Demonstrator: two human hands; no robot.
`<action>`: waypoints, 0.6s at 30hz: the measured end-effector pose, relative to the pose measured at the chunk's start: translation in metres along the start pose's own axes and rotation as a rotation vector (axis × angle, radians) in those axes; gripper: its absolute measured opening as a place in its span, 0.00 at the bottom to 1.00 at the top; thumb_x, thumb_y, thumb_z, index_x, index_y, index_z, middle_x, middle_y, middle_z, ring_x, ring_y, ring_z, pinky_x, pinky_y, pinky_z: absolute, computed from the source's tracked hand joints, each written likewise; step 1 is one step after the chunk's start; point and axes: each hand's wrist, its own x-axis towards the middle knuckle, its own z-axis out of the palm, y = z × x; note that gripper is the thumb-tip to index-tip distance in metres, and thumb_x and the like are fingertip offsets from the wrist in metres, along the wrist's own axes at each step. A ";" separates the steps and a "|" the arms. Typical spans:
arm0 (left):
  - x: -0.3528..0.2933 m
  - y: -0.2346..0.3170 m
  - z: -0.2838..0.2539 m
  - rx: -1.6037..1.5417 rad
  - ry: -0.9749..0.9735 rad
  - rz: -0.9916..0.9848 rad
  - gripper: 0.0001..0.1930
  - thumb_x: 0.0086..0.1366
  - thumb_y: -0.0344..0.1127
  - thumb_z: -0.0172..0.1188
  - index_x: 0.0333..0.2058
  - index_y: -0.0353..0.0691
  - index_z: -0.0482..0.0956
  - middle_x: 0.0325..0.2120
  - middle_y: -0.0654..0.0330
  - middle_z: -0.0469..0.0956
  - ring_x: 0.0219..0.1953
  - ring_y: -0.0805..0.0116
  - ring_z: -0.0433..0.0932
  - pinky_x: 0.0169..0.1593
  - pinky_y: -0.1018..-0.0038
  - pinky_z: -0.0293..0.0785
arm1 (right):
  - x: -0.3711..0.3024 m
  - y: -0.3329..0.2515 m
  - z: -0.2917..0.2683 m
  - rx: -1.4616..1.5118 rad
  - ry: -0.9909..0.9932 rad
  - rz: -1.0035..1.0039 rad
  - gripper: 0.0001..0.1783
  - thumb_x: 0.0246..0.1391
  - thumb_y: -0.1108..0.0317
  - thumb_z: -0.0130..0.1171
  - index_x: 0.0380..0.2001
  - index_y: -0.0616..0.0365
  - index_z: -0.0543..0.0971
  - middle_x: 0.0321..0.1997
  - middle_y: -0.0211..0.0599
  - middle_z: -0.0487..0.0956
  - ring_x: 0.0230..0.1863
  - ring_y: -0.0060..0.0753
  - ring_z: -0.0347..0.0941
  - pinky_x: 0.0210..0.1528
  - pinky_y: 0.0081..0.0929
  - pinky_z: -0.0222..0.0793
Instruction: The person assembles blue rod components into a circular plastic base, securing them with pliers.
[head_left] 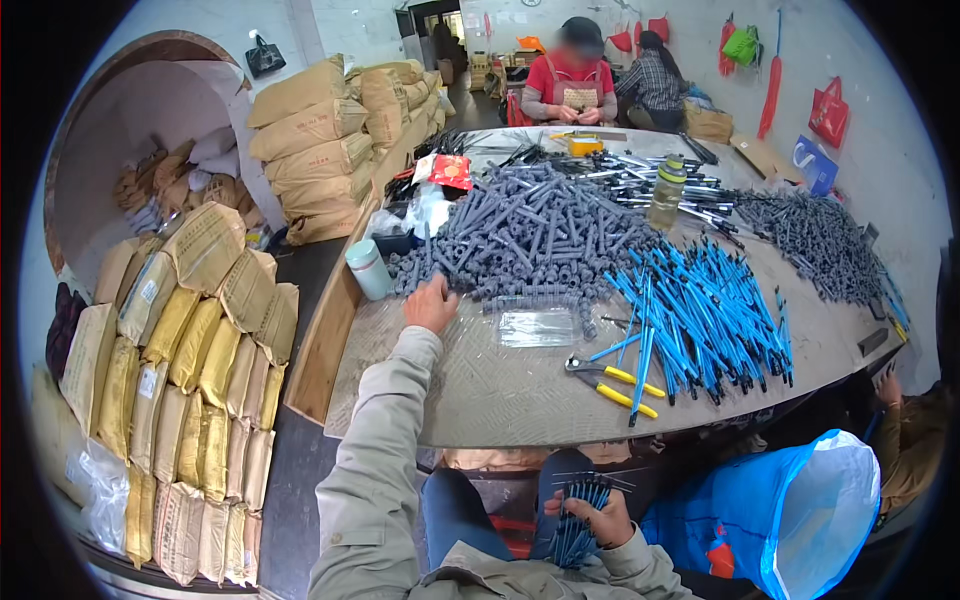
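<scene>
At the near left edge of a large heap of grey plastic tube-like parts (540,220), my left hand (430,306) reaches out with curled fingers. What its fingertips hold, if anything, I cannot make out. My right hand (598,522), low over my lap, is closed around a bundle of thin blue rods (578,535) with dark ends; several thin wires stick out across its top. A clear plastic box (537,322) with thin silvery pieces lies to the right of my left hand. A big pile of blue rods with black ends (700,325) covers the table's right front.
Yellow-handled pliers (615,384) lie near the front edge. A light green cup (369,270) stands by the wooden side board (325,350). Behind the heap are a bottle (666,192) and a seated person (572,85). A blue bag (770,510) stands at my right.
</scene>
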 end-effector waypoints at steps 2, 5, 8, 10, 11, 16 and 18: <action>-0.012 0.015 -0.021 -0.415 0.051 0.024 0.12 0.55 0.38 0.58 0.36 0.40 0.72 0.25 0.54 0.74 0.28 0.59 0.77 0.32 0.64 0.73 | 0.004 -0.003 -0.001 0.024 0.012 0.023 0.14 0.50 0.72 0.57 0.38 0.72 0.73 0.34 0.50 0.79 0.37 0.42 0.78 0.43 0.34 0.74; -0.058 0.064 -0.070 -1.551 -0.561 -0.342 0.22 0.56 0.31 0.57 0.50 0.34 0.66 0.33 0.58 0.73 0.33 0.67 0.77 0.36 0.75 0.76 | 0.010 -0.005 -0.010 0.031 0.053 0.039 0.13 0.49 0.73 0.57 0.38 0.69 0.74 0.33 0.47 0.80 0.36 0.38 0.78 0.41 0.32 0.74; -0.142 0.096 -0.092 -1.814 -0.739 -0.411 0.26 0.56 0.28 0.56 0.55 0.34 0.62 0.39 0.57 0.72 0.37 0.67 0.77 0.39 0.77 0.76 | 0.018 -0.019 -0.007 -0.023 0.039 -0.010 0.12 0.48 0.74 0.57 0.38 0.68 0.75 0.32 0.43 0.80 0.34 0.34 0.78 0.40 0.30 0.73; -0.195 0.103 -0.089 -1.874 -0.792 -0.474 0.28 0.56 0.26 0.56 0.56 0.34 0.61 0.42 0.57 0.72 0.39 0.66 0.76 0.40 0.77 0.76 | 0.016 -0.019 -0.003 0.001 0.020 0.032 0.12 0.49 0.73 0.57 0.38 0.68 0.75 0.32 0.43 0.80 0.35 0.33 0.77 0.40 0.29 0.73; -0.210 0.111 -0.080 -1.895 -0.787 -0.482 0.28 0.55 0.25 0.56 0.56 0.35 0.61 0.43 0.56 0.71 0.40 0.66 0.76 0.41 0.77 0.76 | 0.019 -0.019 -0.007 0.041 0.000 0.038 0.12 0.50 0.72 0.56 0.38 0.68 0.75 0.33 0.43 0.80 0.36 0.33 0.77 0.40 0.28 0.73; -0.250 0.129 -0.076 -2.015 -0.743 -0.508 0.30 0.53 0.21 0.57 0.56 0.36 0.61 0.46 0.53 0.70 0.43 0.63 0.75 0.45 0.72 0.74 | 0.013 -0.009 -0.011 -0.006 -0.040 -0.044 0.13 0.52 0.71 0.55 0.40 0.67 0.74 0.33 0.43 0.80 0.36 0.32 0.77 0.41 0.27 0.72; -0.255 0.131 -0.080 -2.046 -0.742 -0.526 0.30 0.53 0.19 0.57 0.56 0.36 0.61 0.47 0.53 0.70 0.45 0.62 0.74 0.47 0.70 0.74 | 0.009 -0.001 -0.012 -0.086 -0.051 -0.081 0.14 0.53 0.70 0.55 0.42 0.67 0.73 0.34 0.43 0.80 0.36 0.32 0.77 0.41 0.26 0.72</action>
